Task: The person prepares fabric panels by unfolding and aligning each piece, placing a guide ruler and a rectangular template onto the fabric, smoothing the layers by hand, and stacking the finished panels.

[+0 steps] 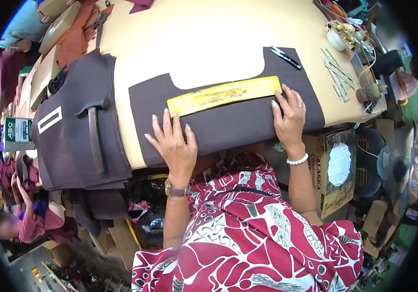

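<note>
A dark cut fabric piece (pixel 228 117) with a wide notch at its far side lies flat on the cream tabletop (pixel 209 34). Across it rests a yellow strip (pixel 223 96), slightly curved and smudged with dark marks. My left hand (pixel 175 141) lies spread on the fabric, fingertips by the strip's left end. At the strip's right end, my right hand (pixel 289 113) touches its edge with fingers stretched out. Thread snips (pixel 286 57) lie on the fabric's far right corner.
To the left, a hammer (pixel 94 136) and a white rectangular frame (pixel 50 120) lie on stacked dark fabric (pixel 68 160). Flat templates (pixel 337 75) and a white bowl (pixel 336 40) are at the right. A cardboard box (pixel 318 155) stands below; another person (pixel 34 219) sits at lower left.
</note>
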The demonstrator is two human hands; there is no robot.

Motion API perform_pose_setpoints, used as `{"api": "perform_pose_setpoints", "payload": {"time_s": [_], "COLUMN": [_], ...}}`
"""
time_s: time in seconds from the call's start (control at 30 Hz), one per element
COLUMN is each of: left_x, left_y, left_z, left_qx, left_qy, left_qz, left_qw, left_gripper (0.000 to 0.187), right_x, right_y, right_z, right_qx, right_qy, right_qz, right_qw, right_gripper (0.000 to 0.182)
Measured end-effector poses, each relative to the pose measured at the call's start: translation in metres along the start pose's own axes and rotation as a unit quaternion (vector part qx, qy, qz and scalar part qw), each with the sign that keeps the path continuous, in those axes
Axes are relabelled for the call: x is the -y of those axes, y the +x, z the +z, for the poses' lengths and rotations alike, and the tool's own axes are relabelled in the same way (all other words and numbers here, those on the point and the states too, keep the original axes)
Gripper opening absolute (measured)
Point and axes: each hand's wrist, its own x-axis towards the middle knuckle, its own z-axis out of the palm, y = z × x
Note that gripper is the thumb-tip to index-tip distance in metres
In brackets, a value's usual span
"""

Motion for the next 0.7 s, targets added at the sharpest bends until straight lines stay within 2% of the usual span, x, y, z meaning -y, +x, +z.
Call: {"api": "perform_pose_setpoints", "payload": {"time_s": [0.07,0.13,0.33,0.37,0.43,0.47,0.5,0.6,0.7], "left_x": [-0.004,-0.004,-0.012,-0.012,-0.014,-0.014,-0.014,-0.013,-0.012], "left_y": [0.005,0.008,0.015,0.015,0.017,0.017,0.016,0.016,0.017], "left_z": [-0.007,-0.011,-0.021,-0.017,-0.017,-0.015,-0.015,-0.017,-0.016], "left_qx": [0.016,0.059,0.080,0.080,0.087,0.082,0.080,0.084,0.089], "left_qy": [0.060,0.070,0.099,0.109,0.114,0.118,0.114,0.111,0.115], "left_qz": [0.031,0.040,0.086,0.089,0.093,0.095,0.099,0.102,0.102], "left_qw": [0.998,0.995,0.988,0.987,0.985,0.985,0.985,0.985,0.984], "left_gripper": [0.038,0.039,0.037,0.037,0.039,0.039,0.039,0.039,0.038], "right_x": [0.002,0.000,0.011,0.011,-0.001,-0.013,-0.033,-0.109,-0.169], "right_y": [0.003,0.004,0.010,0.011,0.018,0.023,0.031,0.044,0.053], "right_z": [-0.005,-0.006,-0.013,-0.011,-0.014,-0.016,-0.013,-0.022,-0.036], "right_qx": [0.010,0.038,0.059,0.028,0.032,0.032,-0.016,-0.126,-0.130], "right_qy": [-0.041,-0.045,-0.067,-0.066,0.008,0.044,0.109,0.007,-0.069], "right_qz": [-0.021,-0.015,-0.013,-0.015,-0.011,-0.009,0.013,0.053,0.174], "right_qw": [0.999,0.998,0.996,0.997,0.999,0.998,0.994,0.991,0.974], "right_gripper": [0.027,0.029,0.031,0.027,0.024,0.023,0.020,0.018,0.021]}}
